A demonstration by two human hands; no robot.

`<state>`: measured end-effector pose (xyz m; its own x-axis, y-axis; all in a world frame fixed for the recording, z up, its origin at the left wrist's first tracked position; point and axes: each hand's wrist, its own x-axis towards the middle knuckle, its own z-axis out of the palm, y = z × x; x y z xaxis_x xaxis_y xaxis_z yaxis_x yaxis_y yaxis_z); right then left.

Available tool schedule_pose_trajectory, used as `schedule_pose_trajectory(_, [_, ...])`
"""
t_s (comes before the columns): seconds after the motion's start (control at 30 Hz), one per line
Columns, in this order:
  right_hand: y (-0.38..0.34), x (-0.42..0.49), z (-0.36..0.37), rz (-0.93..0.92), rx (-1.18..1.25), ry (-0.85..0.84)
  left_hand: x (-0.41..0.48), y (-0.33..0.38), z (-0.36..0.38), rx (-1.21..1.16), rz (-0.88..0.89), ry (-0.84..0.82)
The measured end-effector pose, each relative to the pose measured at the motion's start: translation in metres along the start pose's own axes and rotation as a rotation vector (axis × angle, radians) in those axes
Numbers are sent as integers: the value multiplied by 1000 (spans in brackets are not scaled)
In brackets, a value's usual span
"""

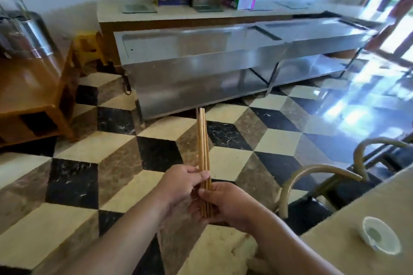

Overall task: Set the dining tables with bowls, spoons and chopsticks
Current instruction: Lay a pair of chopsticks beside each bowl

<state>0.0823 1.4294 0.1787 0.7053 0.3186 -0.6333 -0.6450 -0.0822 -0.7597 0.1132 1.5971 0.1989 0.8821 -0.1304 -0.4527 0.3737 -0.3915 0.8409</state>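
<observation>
Left hand (178,183), right hand (225,203) around chopsticks (202,140)

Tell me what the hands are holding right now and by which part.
A bundle of wooden chopsticks, held by both hands at its near end. The right hand grips the very end; the left hand pinches it just above that.

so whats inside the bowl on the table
The bowl on the table looks empty: only its pale greenish bottom shows, no spoon. The view is blurred there, and the rim hides part of the inner wall.
</observation>
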Motion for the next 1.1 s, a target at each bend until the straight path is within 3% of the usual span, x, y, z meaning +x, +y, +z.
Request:
schedule_pose_trajectory(0.27, [-48, 3, -82, -70, 206, 385, 113, 87, 41, 220, 105, -363])
schedule_pose_trajectory(0.47, [-58, 47, -178, -180, 207, 597, 200, 148, 111, 343, 167, -425])
schedule_pose_trajectory(0.8, [-96, 62, -365, -371, 470, 815, 327, 290, 266, 595, 299, -592])
schedule_pose_trajectory(1.1, [-70, 13, -474, -381, 710, 1102, 357, 357, 430, 708, 393, -959])
